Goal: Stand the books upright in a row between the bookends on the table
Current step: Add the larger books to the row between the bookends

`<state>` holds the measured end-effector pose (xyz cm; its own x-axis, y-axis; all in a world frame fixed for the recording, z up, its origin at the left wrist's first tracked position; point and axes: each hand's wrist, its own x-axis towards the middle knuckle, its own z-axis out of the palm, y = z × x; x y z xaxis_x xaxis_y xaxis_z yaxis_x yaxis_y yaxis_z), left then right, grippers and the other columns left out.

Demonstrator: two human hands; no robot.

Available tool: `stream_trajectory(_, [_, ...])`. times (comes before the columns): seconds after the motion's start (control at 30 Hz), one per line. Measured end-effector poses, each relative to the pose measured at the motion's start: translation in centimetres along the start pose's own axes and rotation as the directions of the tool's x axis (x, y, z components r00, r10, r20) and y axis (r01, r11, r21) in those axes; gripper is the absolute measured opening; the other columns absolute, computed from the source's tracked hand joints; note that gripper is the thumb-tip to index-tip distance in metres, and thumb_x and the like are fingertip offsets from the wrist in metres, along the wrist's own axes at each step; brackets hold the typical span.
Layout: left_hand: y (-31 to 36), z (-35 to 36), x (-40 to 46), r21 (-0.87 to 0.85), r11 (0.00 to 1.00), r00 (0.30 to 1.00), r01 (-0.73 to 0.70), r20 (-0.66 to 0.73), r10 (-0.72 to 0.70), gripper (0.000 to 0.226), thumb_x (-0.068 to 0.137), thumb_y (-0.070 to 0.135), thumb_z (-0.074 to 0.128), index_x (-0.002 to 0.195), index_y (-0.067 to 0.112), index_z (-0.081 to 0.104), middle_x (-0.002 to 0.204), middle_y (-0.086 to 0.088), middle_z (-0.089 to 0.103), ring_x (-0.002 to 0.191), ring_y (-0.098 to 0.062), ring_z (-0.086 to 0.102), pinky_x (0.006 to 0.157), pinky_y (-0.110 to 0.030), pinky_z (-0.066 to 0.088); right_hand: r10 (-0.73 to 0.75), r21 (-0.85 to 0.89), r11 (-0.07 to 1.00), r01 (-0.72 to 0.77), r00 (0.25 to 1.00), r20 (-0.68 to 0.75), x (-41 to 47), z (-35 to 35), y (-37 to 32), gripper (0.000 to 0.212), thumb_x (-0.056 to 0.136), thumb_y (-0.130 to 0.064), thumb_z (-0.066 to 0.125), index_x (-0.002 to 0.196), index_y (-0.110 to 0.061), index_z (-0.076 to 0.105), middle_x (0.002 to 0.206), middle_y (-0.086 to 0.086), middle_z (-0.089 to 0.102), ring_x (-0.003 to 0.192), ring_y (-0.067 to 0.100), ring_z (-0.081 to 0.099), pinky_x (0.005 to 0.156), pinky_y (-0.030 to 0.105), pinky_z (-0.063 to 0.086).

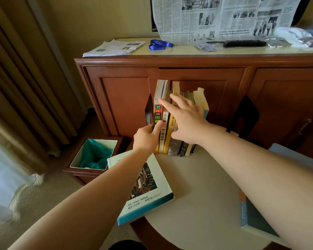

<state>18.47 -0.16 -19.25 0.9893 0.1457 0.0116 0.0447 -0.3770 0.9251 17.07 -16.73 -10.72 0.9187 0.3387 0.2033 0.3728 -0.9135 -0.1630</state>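
Several books [167, 123] stand upright in a row at the far edge of the round table [202, 192]. A black bookend [149, 110] stands at the row's left end. My left hand [146, 137] grips this bookend's lower edge, thumb pressed on the leftmost book's spine. My right hand [186, 120] lies flat with spread fingers over the tops and spines of the row. A second black bookend [244, 114] stands apart to the right, with a gap between it and the books. A large white book [145, 186] lies flat at the table's left edge. Another book [255, 219] lies flat under my right forearm.
A wooden cabinet [197, 83] stands right behind the table, with newspapers [114, 47], a blue lanyard [160, 44] and a remote [244, 43] on top. A waste bin [93, 154] with a green liner sits on the floor to the left. Curtains hang at far left.
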Motion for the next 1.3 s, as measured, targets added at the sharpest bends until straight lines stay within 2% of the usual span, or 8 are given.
stream_trajectory(0.1, [-0.9, -1.6, -0.1, 0.135, 0.984, 0.974, -0.117, -0.177, 0.141, 0.039, 0.093, 0.059, 0.068, 0.093, 0.022, 0.081, 0.080, 0.007, 0.077, 0.079, -0.013, 0.074, 0.081, -0.042, 0.062, 0.001, -0.009, 1.000, -0.001, 1.000, 0.006, 0.0, 0.0, 0.0, 0.119, 0.080, -0.019, 0.081, 0.162, -0.053, 0.000, 0.174, 0.000, -0.001, 0.159, 0.027, -0.001, 0.119, 0.060, 0.015])
stream_trajectory(0.2, [-1.0, -3.1, 0.5, 0.166, 0.966, 0.930, -0.200, -0.277, 0.241, 0.033, 0.090, 0.051, 0.078, 0.105, 0.022, 0.070, 0.095, 0.011, 0.074, 0.086, -0.006, 0.069, 0.084, -0.035, 0.061, 0.013, -0.012, 1.000, -0.012, 0.999, 0.030, 0.2, -0.1, -0.2, 0.118, 0.082, -0.019, 0.080, 0.160, -0.056, 0.000, 0.174, -0.001, -0.003, 0.159, 0.027, -0.004, 0.120, 0.061, 0.013])
stream_trajectory(0.33, [-0.2, -4.0, 1.4, 0.135, 0.955, 0.964, -0.263, -0.007, 0.266, 0.048, 0.103, 0.035, 0.065, 0.149, 0.025, 0.054, 0.132, 0.011, 0.067, 0.116, -0.004, 0.065, 0.100, -0.026, 0.052, 0.021, 0.017, 1.000, -0.022, 0.999, 0.042, 0.3, -0.1, -0.7, 0.114, 0.084, -0.012, 0.075, 0.160, -0.057, 0.001, 0.174, -0.003, -0.005, 0.159, 0.024, -0.006, 0.121, 0.064, 0.010])
stream_trajectory(0.63, [-0.2, -3.6, 1.1, 0.245, 0.943, 0.972, -0.228, -0.006, 0.236, 0.027, 0.110, 0.030, 0.044, 0.107, 0.024, 0.071, 0.089, 0.010, 0.069, 0.082, -0.012, 0.064, 0.065, -0.028, 0.043, -0.035, 0.022, 0.999, 0.034, 0.998, 0.056, 1.5, 0.2, -2.5, 0.109, 0.084, 0.002, 0.068, 0.164, -0.040, 0.007, 0.174, -0.005, -0.003, 0.160, 0.023, -0.006, 0.124, 0.069, 0.009])
stream_trajectory(0.9, [-0.3, -4.5, -0.9, 0.345, 0.935, 0.989, -0.086, 0.141, 0.039, 0.043, 0.102, 0.023, 0.061, 0.144, 0.018, 0.057, 0.136, -0.003, 0.067, 0.124, -0.024, 0.063, 0.100, -0.033, 0.048, -0.091, -0.105, 0.988, 0.110, 0.981, 0.172, 0.6, -1.3, -3.3, 0.114, 0.085, 0.011, 0.058, 0.166, -0.031, -0.010, 0.173, 0.001, -0.020, 0.160, 0.025, -0.017, 0.125, 0.068, 0.000])
stream_trajectory(1.07, [-4.5, -6.7, -4.6, 0.672, 0.739, 0.982, -0.058, 0.173, -0.081, 0.057, 0.098, 0.030, 0.065, 0.152, 0.026, 0.047, 0.148, -0.011, 0.053, 0.134, -0.034, 0.050, 0.111, -0.048, 0.044, -0.200, -0.177, 0.960, 0.218, 0.973, 0.114, -4.1, 2.7, -5.2, 0.095, 0.092, -0.001, 0.056, 0.167, -0.022, 0.001, 0.174, 0.006, -0.016, 0.159, 0.025, -0.020, 0.123, 0.064, -0.008])
stream_trajectory(1.2, [-8.6, -7.9, -8.2, 0.761, 0.641, 0.980, 0.101, 0.033, -0.194, 0.096, 0.090, 0.059, 0.071, 0.163, 0.024, 0.019, 0.161, -0.014, 0.032, 0.150, -0.038, 0.029, 0.121, -0.059, 0.028, -0.073, 0.105, 0.993, 0.048, 0.967, 0.243, -8.5, 6.9, -7.0, 0.083, 0.099, -0.025, 0.065, 0.166, -0.024, 0.015, 0.171, 0.002, 0.024, 0.156, 0.027, 0.025, 0.123, 0.056, 0.032])
stream_trajectory(1.3, [-10.2, -8.2, -9.6, 0.603, 0.735, 0.936, 0.310, -0.061, -0.345, 0.102, 0.084, 0.063, 0.077, 0.154, 0.011, 0.025, 0.143, -0.014, 0.054, 0.130, -0.032, 0.057, 0.105, -0.052, 0.052, 0.126, 0.284, 0.929, -0.237, 0.925, 0.359, -11.0, 10.2, -7.5, 0.076, 0.096, -0.041, 0.070, 0.158, -0.031, 0.027, 0.147, 0.000, 0.054, 0.126, 0.024, 0.058, 0.097, 0.045, 0.056])
